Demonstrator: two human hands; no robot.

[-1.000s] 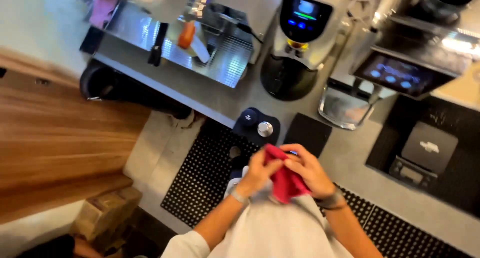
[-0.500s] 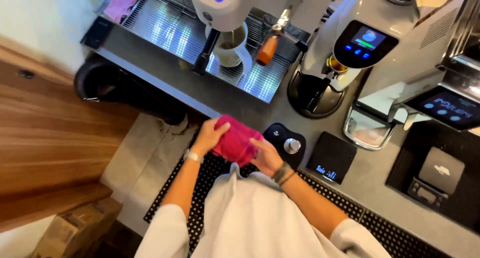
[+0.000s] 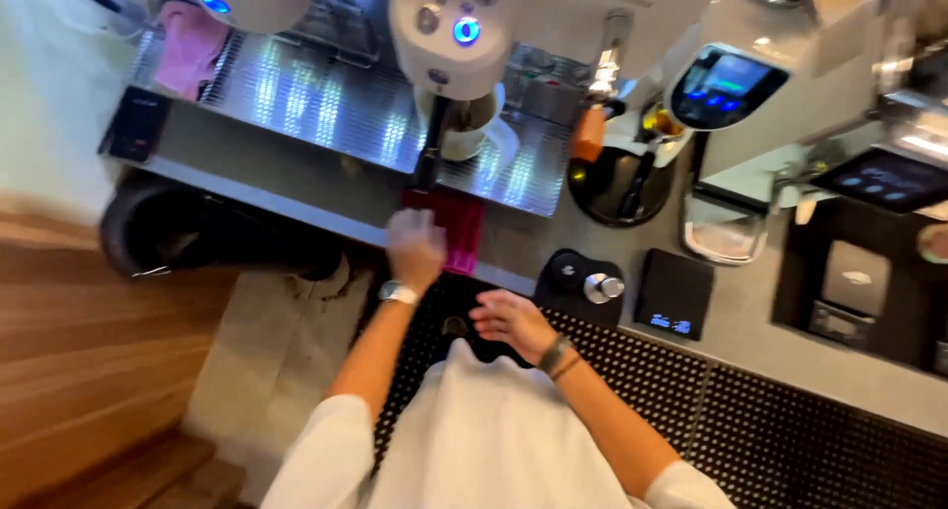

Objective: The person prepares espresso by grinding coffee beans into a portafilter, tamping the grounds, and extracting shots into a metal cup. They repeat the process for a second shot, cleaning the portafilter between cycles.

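My left hand reaches forward and presses on a pink-red cloth at the front edge of the espresso machine's metal drip tray. A watch sits on that wrist. Held low near my body, my right hand has its fingers apart and holds nothing. Just above the cloth, a black portafilter handle hangs from a white group head with a blue light. A white cup stands on the tray under that head.
A second pink cloth lies at the tray's far left. A black tamper station and small black scale sit right of my hands. A grinder with a lit screen stands further right. Black perforated mats cover the floor; wood flooring lies left.
Both hands held the pink-red cloth before; now my right hand has let go and dropped back, while my left hand has carried the cloth forward onto the machine's front edge.
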